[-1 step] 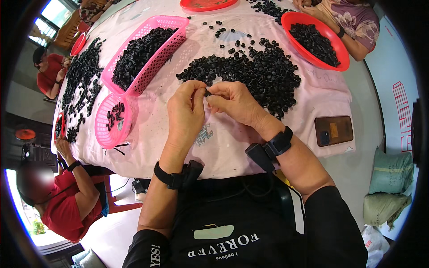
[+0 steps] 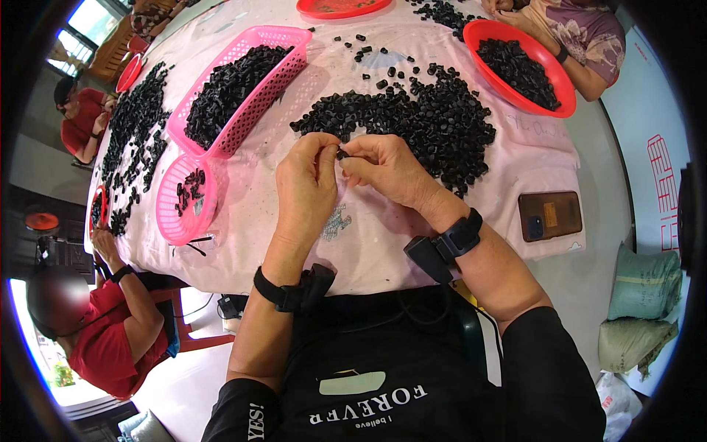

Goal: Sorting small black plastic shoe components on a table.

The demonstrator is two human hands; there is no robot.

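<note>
My left hand (image 2: 305, 184) and my right hand (image 2: 383, 169) meet fingertip to fingertip over the pale pink cloth of the table (image 2: 294, 243). Together they pinch a small black part (image 2: 342, 154) between thumbs and forefingers. Just beyond the fingers lies a large heap of the same small black parts (image 2: 434, 121). Each wrist carries a black strap with a small device. A little cluster of pale bits (image 2: 336, 222) lies on the cloth under my left hand.
A long pink basket (image 2: 291, 35) full of black parts and a round pink basket (image 2: 166, 221) sit to the left. A red bowl (image 2: 563, 99) of parts stands at the right, with a phone (image 2: 550, 215) nearer. Other people sit lower left (image 2: 110, 331), upper left and top right. Sacks (image 2: 637, 309) lie on the floor.
</note>
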